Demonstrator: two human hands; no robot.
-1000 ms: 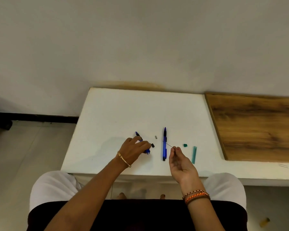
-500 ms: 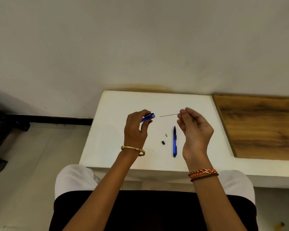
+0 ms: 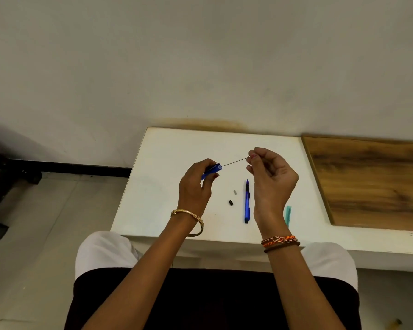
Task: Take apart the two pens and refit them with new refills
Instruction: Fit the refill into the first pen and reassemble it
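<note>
My left hand [image 3: 196, 186] grips a blue pen barrel [image 3: 211, 170] above the white table [image 3: 167, 163], its open end pointing right. My right hand [image 3: 271, 179] pinches a thin dark refill [image 3: 235, 161] at its right end. The refill's left tip sits just at the barrel's open end. A second blue pen [image 3: 247, 201] lies whole on the table between my hands. A small black piece [image 3: 230, 202] and a small grey piece [image 3: 235, 192] lie to its left.
A teal case [image 3: 288, 214] lies on the table, partly hidden behind my right wrist. A wooden board [image 3: 372, 182] adjoins the table on the right. The wall stands close behind the table. My knees are under the front edge.
Both hands rose from the table, the left lifting the blue barrel and the right the thin refill. Since half a second ago the refill's tip has come closer to the barrel's open end.
</note>
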